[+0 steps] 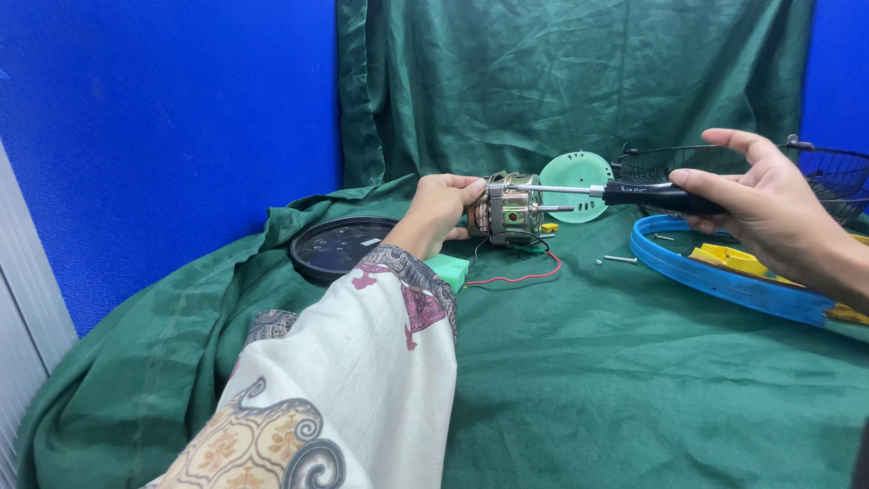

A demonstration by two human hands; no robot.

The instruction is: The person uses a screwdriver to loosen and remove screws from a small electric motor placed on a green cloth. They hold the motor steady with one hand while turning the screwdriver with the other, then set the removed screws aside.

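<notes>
My left hand (441,206) grips a small metal fan motor (509,210) with copper windings, held on its side just above the green cloth. Red, black and green wires (520,272) trail from it onto the cloth. My right hand (765,208) holds a black-handled screwdriver (665,194) level, its steel shaft reaching left to the top of the motor. The motor's own shaft sticks out to the right under the screwdriver. A patterned cream sleeve covers my left forearm.
A round black disc (337,244) lies at the left, a pale green block (450,269) under my wrist. A mint round cover (579,177) leans at the back. A wire fan guard (837,177), a blue ring (715,276), yellow parts (733,260) and a loose screw (620,259) lie at right.
</notes>
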